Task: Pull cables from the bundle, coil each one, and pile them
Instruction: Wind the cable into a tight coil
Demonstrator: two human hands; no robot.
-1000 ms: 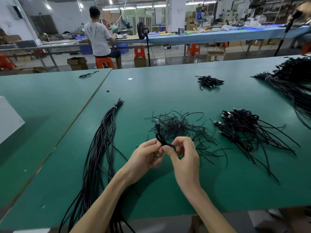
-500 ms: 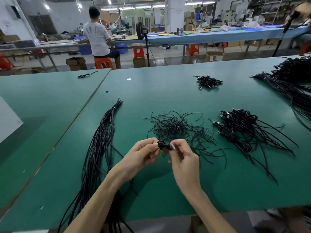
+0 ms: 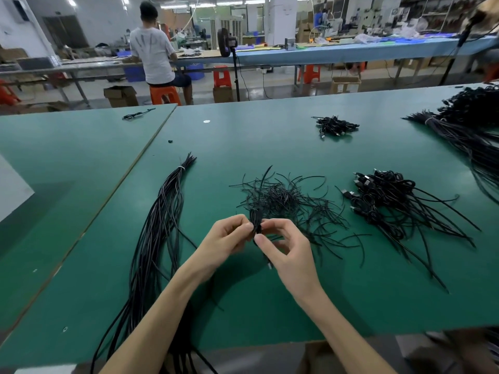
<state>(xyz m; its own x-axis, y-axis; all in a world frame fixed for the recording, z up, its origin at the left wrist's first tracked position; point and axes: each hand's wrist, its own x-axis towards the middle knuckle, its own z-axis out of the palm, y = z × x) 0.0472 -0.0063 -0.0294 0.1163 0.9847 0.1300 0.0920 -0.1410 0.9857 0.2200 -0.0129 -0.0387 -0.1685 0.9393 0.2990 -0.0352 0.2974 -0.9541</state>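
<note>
A small coiled black cable (image 3: pixel 256 221) stands upright between my two hands above the green table (image 3: pixel 310 292). My left hand (image 3: pixel 225 240) pinches it from the left, and my right hand (image 3: pixel 286 247) pinches it from the right with thumb and fingers curled. A long tied bundle of black cables (image 3: pixel 156 238) runs along the table to my left, past the front edge. Right of my hands lies a pile of coiled cables with plugs (image 3: pixel 383 198). Behind my hands sits a heap of short thin black ties (image 3: pixel 283 198).
A smaller cable pile (image 3: pixel 336 125) lies farther back, and a big mass of cables (image 3: pixel 464 128) fills the right edge. One loose cable (image 3: pixel 137 114) lies on the left table. A person in a white shirt (image 3: pixel 154 52) sits at a far bench.
The coil in my hands has turned from lying sideways to standing upright and looks tighter. Both hands stay in about the same spot.
</note>
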